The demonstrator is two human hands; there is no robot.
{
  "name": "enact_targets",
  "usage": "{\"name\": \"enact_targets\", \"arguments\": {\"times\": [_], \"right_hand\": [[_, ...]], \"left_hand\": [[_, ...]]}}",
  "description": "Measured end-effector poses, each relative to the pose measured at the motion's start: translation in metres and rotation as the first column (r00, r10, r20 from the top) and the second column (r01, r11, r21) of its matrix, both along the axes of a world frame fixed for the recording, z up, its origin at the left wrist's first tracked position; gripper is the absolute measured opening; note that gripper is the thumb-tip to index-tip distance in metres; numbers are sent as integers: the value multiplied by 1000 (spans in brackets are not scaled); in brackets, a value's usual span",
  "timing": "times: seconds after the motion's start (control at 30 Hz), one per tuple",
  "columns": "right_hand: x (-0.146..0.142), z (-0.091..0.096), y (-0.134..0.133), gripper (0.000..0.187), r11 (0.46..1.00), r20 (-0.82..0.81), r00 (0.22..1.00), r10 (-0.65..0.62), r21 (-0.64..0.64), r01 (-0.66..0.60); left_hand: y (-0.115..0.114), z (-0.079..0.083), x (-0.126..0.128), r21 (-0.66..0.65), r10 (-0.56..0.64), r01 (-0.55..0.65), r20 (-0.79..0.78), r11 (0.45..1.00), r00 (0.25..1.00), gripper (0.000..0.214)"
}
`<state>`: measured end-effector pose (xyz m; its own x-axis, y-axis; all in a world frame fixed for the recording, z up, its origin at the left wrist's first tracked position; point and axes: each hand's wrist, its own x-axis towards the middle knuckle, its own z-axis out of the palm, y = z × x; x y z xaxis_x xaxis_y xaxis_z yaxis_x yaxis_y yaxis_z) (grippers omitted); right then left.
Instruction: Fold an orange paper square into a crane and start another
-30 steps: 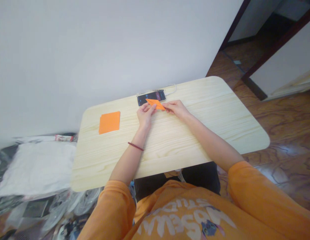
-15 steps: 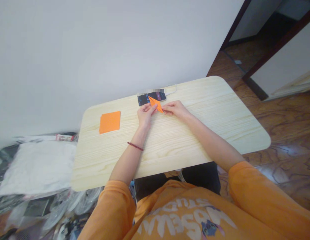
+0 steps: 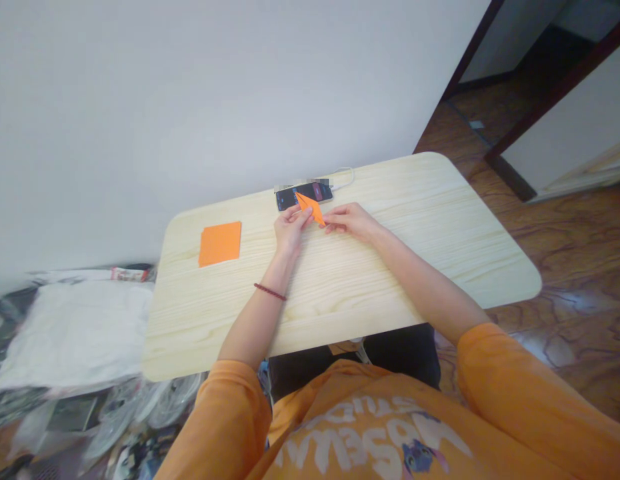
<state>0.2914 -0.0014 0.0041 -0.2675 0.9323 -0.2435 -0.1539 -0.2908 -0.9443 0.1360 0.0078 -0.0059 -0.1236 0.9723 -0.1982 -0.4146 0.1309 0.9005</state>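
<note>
Centrally, we find a folded orange paper (image 3: 311, 207) over the table (image 3: 360, 287), pinched between thumb and fingers of the left hand (image 3: 289, 232). The right hand (image 3: 356, 221) has its fingers narrowed at the paper's five o'clock tip; we cannot tell if they grip. A loosened left pinch might skew the layers; a hard pull might crumple the tip. Towards twelve, a phone (image 3: 316, 192) could get nudged; an orange stack (image 3: 220, 244) lies near nine.

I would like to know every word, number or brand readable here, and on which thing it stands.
Shirt: "STUD" and "OSEW", partly guessed; other letters uncertain.
Phone: screen text too small and blurred.
Red-and-white packet: print too blurred to read.
</note>
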Motion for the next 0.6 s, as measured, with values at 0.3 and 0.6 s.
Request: {"name": "enact_targets", "arguments": {"times": [0.3, 0.6], "right_hand": [[0, 0, 0, 20, 1000, -22, 1000, 10, -23, -10], [-2, 2, -1, 19, 1000, -3, 1000, -10, -17, 10]], "left_hand": [[1, -1, -1, -9, -31, 31, -4, 999, 999, 34], [1, 0, -2, -10, -33, 33, -1, 999, 999, 34]]}}
